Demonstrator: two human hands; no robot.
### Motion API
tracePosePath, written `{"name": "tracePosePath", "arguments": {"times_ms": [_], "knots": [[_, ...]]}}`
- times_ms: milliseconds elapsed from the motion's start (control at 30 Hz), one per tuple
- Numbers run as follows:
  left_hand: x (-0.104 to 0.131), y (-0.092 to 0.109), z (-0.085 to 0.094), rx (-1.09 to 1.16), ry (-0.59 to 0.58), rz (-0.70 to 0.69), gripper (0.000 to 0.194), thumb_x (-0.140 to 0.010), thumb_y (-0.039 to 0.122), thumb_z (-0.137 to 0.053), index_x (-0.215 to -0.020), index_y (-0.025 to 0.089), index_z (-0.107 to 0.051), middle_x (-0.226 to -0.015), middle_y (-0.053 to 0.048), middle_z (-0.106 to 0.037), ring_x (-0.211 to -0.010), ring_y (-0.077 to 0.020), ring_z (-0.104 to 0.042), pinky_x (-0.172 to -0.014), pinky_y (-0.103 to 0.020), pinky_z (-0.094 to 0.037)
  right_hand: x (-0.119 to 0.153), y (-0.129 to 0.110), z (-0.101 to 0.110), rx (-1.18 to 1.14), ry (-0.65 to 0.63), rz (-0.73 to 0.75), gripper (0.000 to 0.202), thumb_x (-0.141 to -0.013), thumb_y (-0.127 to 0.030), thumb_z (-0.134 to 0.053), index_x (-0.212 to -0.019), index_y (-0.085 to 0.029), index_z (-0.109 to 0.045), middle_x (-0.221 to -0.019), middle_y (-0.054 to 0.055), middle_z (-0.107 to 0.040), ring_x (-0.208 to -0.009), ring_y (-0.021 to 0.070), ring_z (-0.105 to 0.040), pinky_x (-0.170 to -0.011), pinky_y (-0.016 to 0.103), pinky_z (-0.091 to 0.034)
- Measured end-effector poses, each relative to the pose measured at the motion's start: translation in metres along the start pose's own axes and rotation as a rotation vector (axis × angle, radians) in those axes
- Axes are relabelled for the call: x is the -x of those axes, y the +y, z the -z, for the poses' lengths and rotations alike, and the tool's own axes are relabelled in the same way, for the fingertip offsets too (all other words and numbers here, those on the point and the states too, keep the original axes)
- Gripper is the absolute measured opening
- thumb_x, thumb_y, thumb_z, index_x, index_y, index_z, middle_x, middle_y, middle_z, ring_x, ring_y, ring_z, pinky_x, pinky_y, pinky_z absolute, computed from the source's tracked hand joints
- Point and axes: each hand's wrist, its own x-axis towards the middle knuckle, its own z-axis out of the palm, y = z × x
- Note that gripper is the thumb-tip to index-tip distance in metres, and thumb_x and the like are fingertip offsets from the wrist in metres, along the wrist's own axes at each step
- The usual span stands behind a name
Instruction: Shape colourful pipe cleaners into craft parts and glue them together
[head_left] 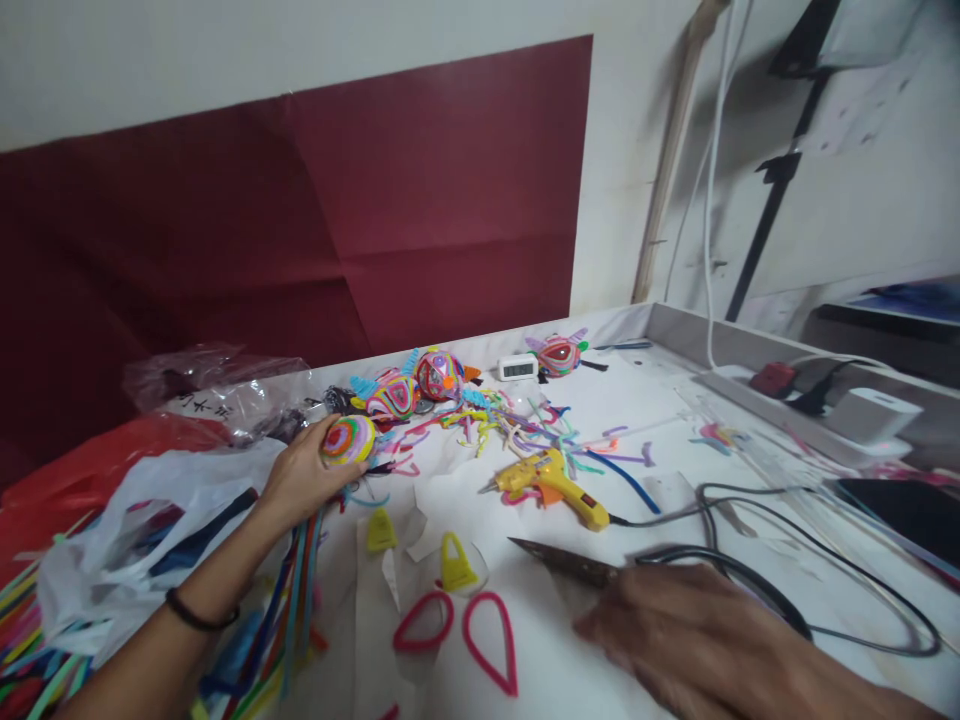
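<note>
My left hand [311,470] is closed around a small ball coiled in coloured pipe cleaners [350,440], at the left of the table. On the right, my blurred right hand [682,630] grips a pair of scissors [562,562], their dark pointed blades together and aimed left. A yellow hot glue gun [559,485] lies on its side between the hands. In front of it are two pink teardrop pipe-cleaner loops [491,640] and two yellow shaped pieces [457,565]. Behind my left hand sit pipe-cleaner fish [394,393] with coloured fins.
Loose pipe-cleaner scraps [480,420] litter the middle, near a small white digital display [517,367]. Plastic bags [172,480] and bundled pipe cleaners [296,590] crowd the left. A black cable [750,500] loops across the right, beside a power strip [817,420].
</note>
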Motion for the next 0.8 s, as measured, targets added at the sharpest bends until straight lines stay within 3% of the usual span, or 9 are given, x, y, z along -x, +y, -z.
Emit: {"name": "tracePosePath", "arguments": {"times_ms": [100,233,367,467,667,800], "knots": [[0.008,-0.005,-0.006,0.007,0.025,0.017,0.067,-0.065,0.046,-0.064,-0.125,0.021,-0.047,-0.129,-0.011,-0.056,-0.113,-0.0294,-0.055,-0.094,-0.039,-0.043,-0.009,0.026,0.006,0.057,-0.14,-0.13,0.027,-0.095,-0.017,-0.039,-0.113,-0.021,-0.058,-0.092,0.004,-0.067,-0.081,0.0123,-0.065,-0.072,0.02,-0.051],[0.017,-0.003,-0.013,0.037,0.037,0.051,0.068,-0.065,0.044,-0.063,-0.126,0.019,-0.047,-0.13,-0.011,-0.056,-0.116,-0.0283,-0.054,-0.096,-0.037,-0.042,-0.039,0.088,0.003,0.236,-0.222,-0.243,0.023,-0.09,-0.015,-0.043,-0.1,-0.017,-0.064,-0.086,0.006,-0.066,-0.074,0.0147,-0.063,-0.066,0.024,-0.048],[0.023,0.006,-0.013,0.098,0.029,0.08,0.068,-0.063,0.044,-0.064,-0.125,0.018,-0.05,-0.125,-0.009,-0.06,-0.115,-0.0271,-0.055,-0.094,-0.034,-0.044,-0.073,0.153,-0.016,0.532,-0.363,-0.395,0.027,-0.085,-0.014,-0.047,-0.105,-0.018,-0.065,-0.101,0.008,-0.065,-0.08,0.0163,-0.063,-0.069,0.024,-0.045],[0.026,0.009,-0.016,0.115,0.034,0.123,0.071,-0.062,0.046,-0.065,-0.126,0.017,-0.05,-0.125,-0.01,-0.06,-0.114,-0.0276,-0.056,-0.094,-0.034,-0.045,-0.086,0.187,-0.035,0.563,-0.4,-0.409,0.028,-0.08,-0.013,-0.054,-0.105,-0.016,-0.066,-0.103,0.012,-0.064,-0.096,0.0223,-0.059,-0.078,0.028,-0.044],[0.033,-0.001,-0.029,0.132,0.04,0.139,0.067,-0.066,0.044,-0.064,-0.126,0.019,-0.05,-0.126,-0.009,-0.059,-0.11,-0.027,-0.059,-0.092,-0.034,-0.046,-0.09,0.221,-0.051,0.487,-0.423,-0.421,0.014,-0.076,-0.012,-0.056,-0.072,-0.014,-0.07,-0.089,0.014,-0.067,-0.097,0.0268,-0.056,-0.085,0.037,-0.04],[0.037,-0.009,-0.04,0.138,0.079,0.125,0.066,-0.065,0.047,-0.064,-0.124,0.019,-0.051,-0.128,-0.009,-0.058,-0.113,-0.0281,-0.057,-0.092,-0.035,-0.046,-0.095,0.232,-0.041,0.303,-0.335,-0.438,0.013,-0.077,-0.014,-0.056,-0.072,-0.015,-0.068,-0.084,0.01,-0.069,-0.09,0.0233,-0.058,-0.083,0.035,-0.042]]}}
